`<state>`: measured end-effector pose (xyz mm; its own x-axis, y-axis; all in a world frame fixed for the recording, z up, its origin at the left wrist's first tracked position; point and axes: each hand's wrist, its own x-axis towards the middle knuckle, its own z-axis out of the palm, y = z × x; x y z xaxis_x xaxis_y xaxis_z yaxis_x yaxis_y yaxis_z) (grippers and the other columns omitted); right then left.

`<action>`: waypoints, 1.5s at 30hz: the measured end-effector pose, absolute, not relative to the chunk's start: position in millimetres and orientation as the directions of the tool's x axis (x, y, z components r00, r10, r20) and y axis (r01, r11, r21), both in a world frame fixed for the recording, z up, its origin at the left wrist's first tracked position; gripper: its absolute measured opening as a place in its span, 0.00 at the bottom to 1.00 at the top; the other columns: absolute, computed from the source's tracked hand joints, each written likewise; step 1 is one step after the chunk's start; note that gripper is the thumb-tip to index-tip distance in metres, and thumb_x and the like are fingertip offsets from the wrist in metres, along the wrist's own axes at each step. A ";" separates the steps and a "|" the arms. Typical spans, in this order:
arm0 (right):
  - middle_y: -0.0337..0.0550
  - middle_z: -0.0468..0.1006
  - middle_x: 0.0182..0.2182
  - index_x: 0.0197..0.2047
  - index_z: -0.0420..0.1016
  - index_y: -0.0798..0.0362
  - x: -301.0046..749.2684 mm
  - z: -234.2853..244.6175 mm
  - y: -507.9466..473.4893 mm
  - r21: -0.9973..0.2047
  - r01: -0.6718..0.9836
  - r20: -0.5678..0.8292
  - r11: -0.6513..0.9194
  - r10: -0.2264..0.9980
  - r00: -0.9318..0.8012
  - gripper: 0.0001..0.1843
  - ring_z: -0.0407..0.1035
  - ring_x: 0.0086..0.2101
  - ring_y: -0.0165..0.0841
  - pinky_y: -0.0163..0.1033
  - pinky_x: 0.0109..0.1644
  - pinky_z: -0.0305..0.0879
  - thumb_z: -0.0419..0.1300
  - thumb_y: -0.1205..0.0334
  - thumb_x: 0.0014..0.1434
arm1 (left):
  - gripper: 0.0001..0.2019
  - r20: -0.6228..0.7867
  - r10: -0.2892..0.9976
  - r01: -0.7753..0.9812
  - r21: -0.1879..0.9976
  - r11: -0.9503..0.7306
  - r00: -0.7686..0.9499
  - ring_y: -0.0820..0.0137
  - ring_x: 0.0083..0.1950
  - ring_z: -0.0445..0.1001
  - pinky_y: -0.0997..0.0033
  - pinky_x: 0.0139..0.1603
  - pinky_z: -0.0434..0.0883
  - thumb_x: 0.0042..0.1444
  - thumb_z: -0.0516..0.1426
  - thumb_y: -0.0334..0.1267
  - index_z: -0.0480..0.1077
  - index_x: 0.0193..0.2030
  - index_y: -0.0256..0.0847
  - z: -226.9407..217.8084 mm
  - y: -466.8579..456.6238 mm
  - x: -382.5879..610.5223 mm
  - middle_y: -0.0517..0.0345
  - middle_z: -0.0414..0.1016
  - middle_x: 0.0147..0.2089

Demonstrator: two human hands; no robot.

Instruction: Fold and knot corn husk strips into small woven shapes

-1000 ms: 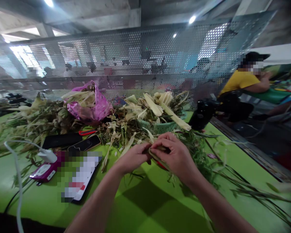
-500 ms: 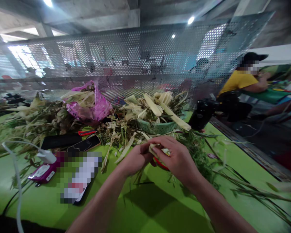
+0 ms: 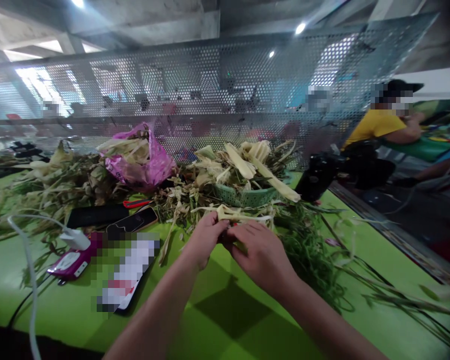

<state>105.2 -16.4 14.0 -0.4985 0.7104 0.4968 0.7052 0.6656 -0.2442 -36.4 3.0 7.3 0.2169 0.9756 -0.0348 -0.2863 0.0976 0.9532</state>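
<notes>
A pale strip of dried corn husk (image 3: 223, 213) stands folded at the fingertips of my left hand (image 3: 205, 241), which pinches it above the green table. Close against it, my right hand (image 3: 261, 254) is closed with curled fingers. A speck of red shows between the two hands, too small to name, and what the right fingers grip is hidden. Behind them, more husk strips lie in front of a green plastic basket (image 3: 243, 196) heaped with dried husks (image 3: 240, 161). To the right of my right hand spreads a tangle of thin green stems (image 3: 311, 250).
A pink plastic bag (image 3: 159, 162) of husks stands at the back left beside heaped dry plants (image 3: 78, 175). Phones (image 3: 135, 222), a red-handled tool (image 3: 137, 203) and a purple power strip (image 3: 73, 262) lie left. A black camera-like device (image 3: 317, 175) stands right. A person in yellow (image 3: 378, 122) sits beyond.
My hands have turned and moved slightly apart. The husk strip now rises above my left fingertips, and the red curved piece seen under my right hand is mostly hidden.
</notes>
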 end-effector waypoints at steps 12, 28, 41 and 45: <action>0.41 0.76 0.32 0.36 0.68 0.51 102.1 -0.9 -14.2 -0.442 0.754 0.540 0.486 0.815 -0.209 0.02 0.67 0.33 0.35 0.38 0.36 0.58 0.57 0.67 0.57 | 0.10 -0.063 0.979 -0.405 0.904 0.138 0.192 0.66 0.45 0.71 0.64 0.56 0.63 0.50 0.59 0.33 0.71 0.40 0.36 9.8 -1.9 -29.6 0.52 0.75 0.41; 0.38 0.73 0.27 0.31 0.67 0.52 96.8 10.8 -18.2 -0.606 0.685 0.327 0.404 0.912 -0.248 0.11 0.64 0.29 0.33 0.36 0.33 0.55 0.54 0.73 0.43 | 0.15 -0.038 0.998 -0.571 0.819 0.057 0.044 0.73 0.39 0.71 0.76 0.43 0.66 0.51 0.57 0.32 0.73 0.47 0.38 10.1 6.7 -38.7 0.55 0.75 0.39; 0.38 0.71 0.25 0.31 0.71 0.54 108.5 8.9 0.9 -1.000 -0.029 0.015 0.009 0.981 -0.193 0.17 0.59 0.24 0.27 0.34 0.28 0.53 0.60 0.47 0.55 | 0.18 -0.006 0.994 -0.540 0.839 0.065 0.110 0.75 0.33 0.71 0.76 0.38 0.68 0.50 0.60 0.34 0.73 0.49 0.37 14.8 2.5 -41.3 0.55 0.76 0.38; 0.37 0.71 0.23 0.30 0.72 0.53 111.4 7.5 3.0 -0.987 -0.156 -0.020 -0.030 0.998 -0.065 0.17 0.58 0.23 0.27 0.34 0.26 0.51 0.65 0.47 0.51 | 0.18 -0.038 0.975 -0.534 0.832 0.152 0.218 0.75 0.32 0.72 0.75 0.41 0.69 0.48 0.60 0.30 0.73 0.48 0.36 18.6 -2.6 -38.0 0.54 0.77 0.37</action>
